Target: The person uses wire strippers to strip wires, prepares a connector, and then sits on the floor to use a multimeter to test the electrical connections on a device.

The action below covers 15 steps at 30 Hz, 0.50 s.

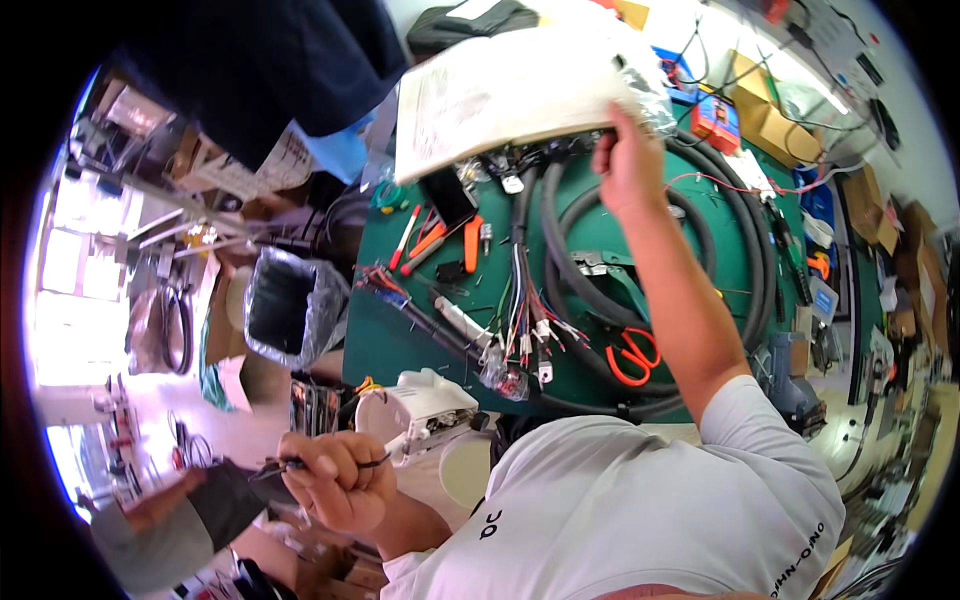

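Note:
My right hand (630, 160) grips the lower right edge of a large paper document (510, 85) with its fingers curled, at the back of the green bench (375, 330). Below the paper lie cable bundles with loose coloured wire ends and white connectors (545, 370), coils of thick black cable (750, 230), orange-handled scissors (630, 355), screwdrivers and an orange-handled tool (472, 242). My left hand (340, 480) is off the bench at lower left, closed on a thin dark object (290, 464), too small to identify.
A lined bin (290, 305) stands left of the bench and a white machine (410, 410) below it. Cardboard boxes (780, 130) and hanging wires are at right. Another person's arm (170, 510) is at lower left; dark cloth (280, 60) fills the upper left.

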{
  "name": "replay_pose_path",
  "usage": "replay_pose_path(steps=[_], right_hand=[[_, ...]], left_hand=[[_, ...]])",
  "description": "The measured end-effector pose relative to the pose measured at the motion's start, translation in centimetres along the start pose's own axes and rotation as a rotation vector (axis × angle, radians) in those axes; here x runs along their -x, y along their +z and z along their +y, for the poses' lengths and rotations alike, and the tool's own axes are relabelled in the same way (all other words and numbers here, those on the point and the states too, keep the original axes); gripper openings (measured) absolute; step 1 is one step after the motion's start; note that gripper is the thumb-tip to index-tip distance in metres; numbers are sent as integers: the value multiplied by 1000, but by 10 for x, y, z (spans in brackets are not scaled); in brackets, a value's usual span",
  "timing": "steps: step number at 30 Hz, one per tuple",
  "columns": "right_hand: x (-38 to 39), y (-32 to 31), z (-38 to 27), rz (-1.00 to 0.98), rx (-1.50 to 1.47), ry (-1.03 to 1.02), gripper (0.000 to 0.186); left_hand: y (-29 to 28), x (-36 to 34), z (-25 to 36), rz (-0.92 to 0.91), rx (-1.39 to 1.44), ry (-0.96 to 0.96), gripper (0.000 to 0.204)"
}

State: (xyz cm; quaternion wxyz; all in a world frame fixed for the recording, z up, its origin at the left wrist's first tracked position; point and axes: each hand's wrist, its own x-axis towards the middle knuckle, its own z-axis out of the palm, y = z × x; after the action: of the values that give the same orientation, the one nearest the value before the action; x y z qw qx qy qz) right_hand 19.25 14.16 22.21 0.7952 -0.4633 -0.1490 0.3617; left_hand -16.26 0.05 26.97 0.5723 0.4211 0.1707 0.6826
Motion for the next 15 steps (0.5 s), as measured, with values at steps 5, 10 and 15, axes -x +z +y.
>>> replay_pose_path(steps=[5, 10, 15], right_hand=[[-7, -1, -19, -169, -110, -39, 22], [-13, -5, -16, -143, -137, -49, 22], [-12, -20, 8, -100, -69, 8, 21]], left_hand=[[1, 7, 1, -19, -41, 2, 23], [1, 8, 4, 0, -56, 9, 24], [-2, 8, 0, 43, -52, -8, 25]])
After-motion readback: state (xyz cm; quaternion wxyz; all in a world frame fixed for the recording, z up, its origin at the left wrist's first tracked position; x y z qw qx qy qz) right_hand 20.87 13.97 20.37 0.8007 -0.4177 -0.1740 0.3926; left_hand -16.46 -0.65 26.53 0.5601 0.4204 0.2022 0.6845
